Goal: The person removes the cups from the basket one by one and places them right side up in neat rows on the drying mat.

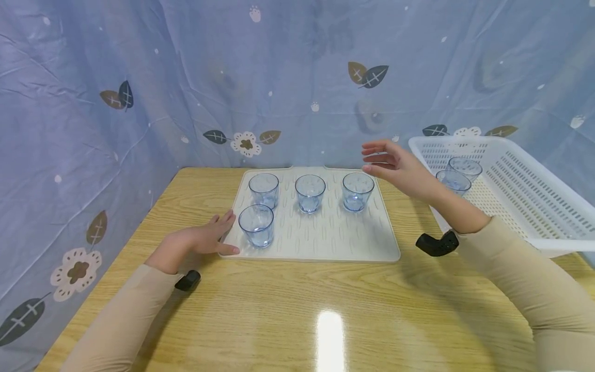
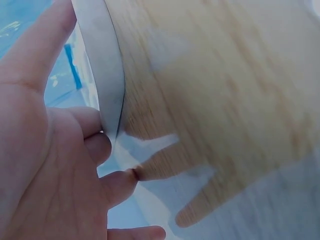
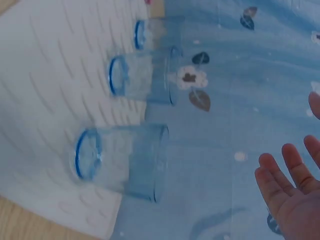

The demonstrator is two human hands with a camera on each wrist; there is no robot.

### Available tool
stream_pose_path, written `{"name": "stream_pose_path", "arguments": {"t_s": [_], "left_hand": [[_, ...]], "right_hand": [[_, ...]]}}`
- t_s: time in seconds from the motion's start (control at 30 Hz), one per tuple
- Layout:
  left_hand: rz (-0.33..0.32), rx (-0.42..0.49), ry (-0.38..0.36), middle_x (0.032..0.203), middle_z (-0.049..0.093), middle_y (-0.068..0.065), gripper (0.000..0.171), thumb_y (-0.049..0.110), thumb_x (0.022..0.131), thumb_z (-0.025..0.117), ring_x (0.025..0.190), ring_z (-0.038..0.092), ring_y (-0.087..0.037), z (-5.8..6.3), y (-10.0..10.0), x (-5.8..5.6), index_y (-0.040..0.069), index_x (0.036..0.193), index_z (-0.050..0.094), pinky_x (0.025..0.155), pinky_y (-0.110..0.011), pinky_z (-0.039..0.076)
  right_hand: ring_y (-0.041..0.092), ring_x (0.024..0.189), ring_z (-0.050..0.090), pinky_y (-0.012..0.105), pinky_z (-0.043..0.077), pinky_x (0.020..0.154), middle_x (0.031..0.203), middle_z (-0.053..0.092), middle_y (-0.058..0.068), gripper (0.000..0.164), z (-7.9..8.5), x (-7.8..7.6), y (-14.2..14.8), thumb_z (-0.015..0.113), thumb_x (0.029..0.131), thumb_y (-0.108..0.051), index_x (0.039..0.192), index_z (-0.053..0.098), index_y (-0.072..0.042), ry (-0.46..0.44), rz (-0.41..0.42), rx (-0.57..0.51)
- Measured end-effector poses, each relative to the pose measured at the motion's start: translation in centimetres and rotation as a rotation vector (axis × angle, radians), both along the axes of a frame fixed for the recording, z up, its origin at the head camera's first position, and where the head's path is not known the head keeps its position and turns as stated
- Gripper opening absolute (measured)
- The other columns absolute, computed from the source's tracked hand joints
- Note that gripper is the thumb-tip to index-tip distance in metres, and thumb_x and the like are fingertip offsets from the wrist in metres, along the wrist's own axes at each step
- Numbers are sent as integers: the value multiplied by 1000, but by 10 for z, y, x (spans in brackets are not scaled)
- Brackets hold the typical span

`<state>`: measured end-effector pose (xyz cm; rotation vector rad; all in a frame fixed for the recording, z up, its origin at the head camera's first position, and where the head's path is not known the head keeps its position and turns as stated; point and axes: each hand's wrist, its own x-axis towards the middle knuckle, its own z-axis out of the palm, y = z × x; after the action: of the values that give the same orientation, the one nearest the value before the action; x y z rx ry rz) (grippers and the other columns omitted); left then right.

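Note:
On a white ribbed mat (image 1: 316, 249), three clear bluish glasses stand upright in a back row: a left one (image 1: 265, 192), a middle one (image 1: 310, 194) and a right one (image 1: 357, 193). A further glass (image 1: 256, 227) stands in front of the left one. My left hand (image 1: 208, 239) is at the mat's left edge, fingers spread beside the front glass and holding nothing. The mat's pale rim (image 2: 107, 65) runs past these fingers in the left wrist view. Raised beside the right glass (image 3: 122, 162), my right hand (image 1: 395, 164) has loosely extended fingers and is empty.
A white plastic basket (image 1: 553, 181) stands at the right with two similar glasses (image 1: 453, 182) inside, partly behind my right forearm. The wooden table (image 1: 260, 310) extends in front of the mat. A blue patterned cloth (image 1: 297, 77) hangs behind and to the left.

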<state>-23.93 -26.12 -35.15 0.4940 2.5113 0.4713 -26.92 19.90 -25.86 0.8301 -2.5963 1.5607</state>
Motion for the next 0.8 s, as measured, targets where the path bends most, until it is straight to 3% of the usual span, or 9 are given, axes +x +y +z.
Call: {"name": "stream_pose_path", "arguments": {"t_s": [0.27, 0.4, 0.53, 0.7, 0.8], "left_hand": [[-24, 8, -8, 166, -16, -27, 114, 58, 97, 64, 148, -16, -54, -8, -6, -4, -9, 160, -3, 116, -69, 3], [-37, 15, 1, 167, -16, -26, 117, 64, 95, 62, 148, -16, -54, -16, -11, -9, -7, 161, -3, 116, -69, 4], [-34, 39, -11, 166, -16, -27, 118, 63, 94, 64, 148, -17, -55, -13, -10, -8, -9, 160, -3, 116, -69, 2], [-26, 18, -16, 166, -17, -28, 117, 61, 95, 65, 148, -17, -54, -4, -6, -2, -9, 159, -4, 117, -68, 2], [-16, 26, -14, 165, -16, -29, 115, 58, 96, 65, 148, -17, -55, 0, -3, 1, -11, 159, -3, 117, -68, 2]], "right_hand": [[11, 125, 55, 15, 46, 91, 144, 53, 13, 47, 16, -10, 40, 62, 105, -19, 148, 48, -6, 81, -115, 93], [15, 128, 53, 13, 43, 88, 146, 51, 14, 52, 18, -19, 66, 62, 105, -29, 150, 47, -6, 114, -217, 171], [20, 130, 52, 12, 42, 86, 146, 50, 15, 56, 18, -27, 91, 60, 105, -35, 152, 46, -8, 127, -301, 209], [29, 137, 48, 26, 44, 98, 147, 47, 19, 58, 18, -34, 116, 58, 106, -39, 155, 44, -11, 134, -400, 237], [41, 141, 41, 45, 40, 110, 151, 43, 24, 62, 19, -39, 126, 55, 106, -40, 157, 39, -8, 139, -440, 257]]}}
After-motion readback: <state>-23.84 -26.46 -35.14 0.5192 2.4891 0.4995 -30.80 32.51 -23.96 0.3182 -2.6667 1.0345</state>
